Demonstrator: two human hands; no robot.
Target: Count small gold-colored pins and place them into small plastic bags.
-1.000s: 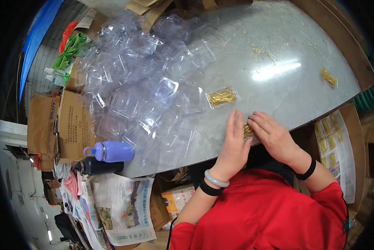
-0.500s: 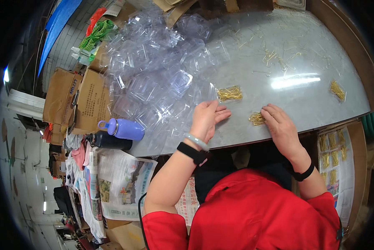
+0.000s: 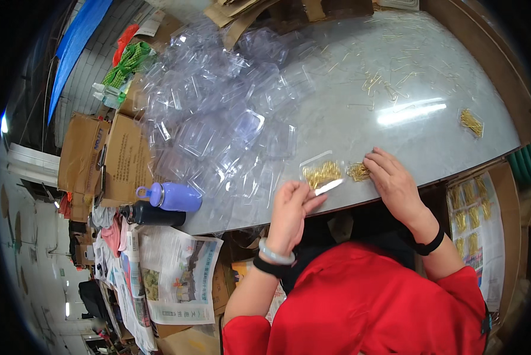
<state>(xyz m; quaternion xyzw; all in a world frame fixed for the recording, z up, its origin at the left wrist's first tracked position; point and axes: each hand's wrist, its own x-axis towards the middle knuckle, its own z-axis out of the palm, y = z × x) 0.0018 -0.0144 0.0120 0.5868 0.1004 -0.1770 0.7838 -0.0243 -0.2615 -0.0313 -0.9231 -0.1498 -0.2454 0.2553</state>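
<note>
Two grips are showing, left grip (image 3: 289,214) and right grip (image 3: 393,180). One bundle of gold hooks (image 3: 356,172) is touching the right grip. Two filled trays (image 3: 323,173) are sitting at the bench (image 3: 390,139), one by the left grip, one well right of the right grip. About eight more bundles (image 3: 459,221) are lying right of it. Two bottles (image 3: 175,197) are sitting left of the left grip. Heaped empty trays (image 3: 197,137) are overlapping beyond count.

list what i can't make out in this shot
All in the head view:
Gold bunch's right end: under the right grip's fingers.
Whether the left grip touches the filled tray: its fingers hide that spot.
Clear trays' count: overlap and glare.
Dark bottle's upper side: behind the purple bottle.
</note>
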